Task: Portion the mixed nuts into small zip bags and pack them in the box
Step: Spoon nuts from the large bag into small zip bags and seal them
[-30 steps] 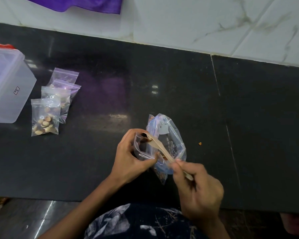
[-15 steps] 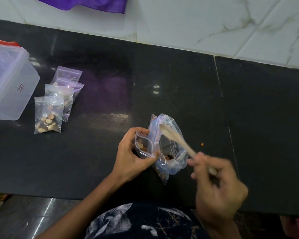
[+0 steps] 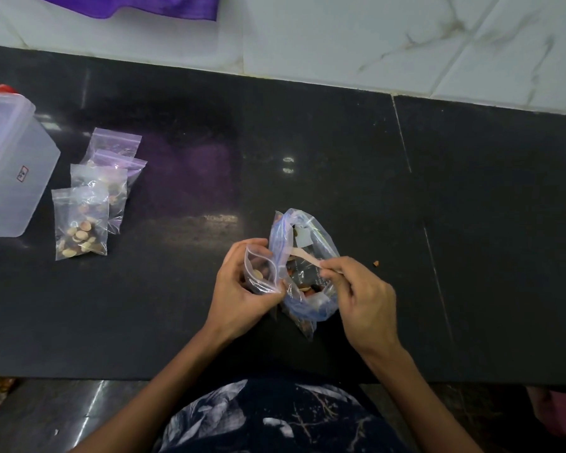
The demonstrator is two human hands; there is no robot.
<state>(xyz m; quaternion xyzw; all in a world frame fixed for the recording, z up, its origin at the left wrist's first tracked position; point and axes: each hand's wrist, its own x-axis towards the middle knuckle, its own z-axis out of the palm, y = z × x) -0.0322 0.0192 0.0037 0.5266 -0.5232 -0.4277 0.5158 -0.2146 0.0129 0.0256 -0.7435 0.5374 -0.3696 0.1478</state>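
Observation:
My left hand [image 3: 242, 295] holds a small clear zip bag [image 3: 260, 273] open at the mouth, with a few nuts inside. Right beside it stands the large bluish bag of mixed nuts [image 3: 307, 276], its mouth open. My right hand [image 3: 360, 295] pinches a small wooden spoon [image 3: 304, 255] whose bowl reaches into the large bag. Two filled small bags [image 3: 80, 223] lie at the left on the black counter [image 3: 307, 135], partly over empty zip bags [image 3: 116, 147]. The clear plastic box [image 3: 10, 171] stands at the far left.
A single nut crumb [image 3: 376, 263] lies on the counter just right of my right hand. White marble wall tiles [image 3: 373, 37] run behind the counter. A purple cloth [image 3: 138, 4] hangs at the top left. The counter's front edge is close to my body.
My right hand drew the spoon out of the small bag, swung right, and now has it dipped in the large bag. The left hand kept its hold on the small bag.

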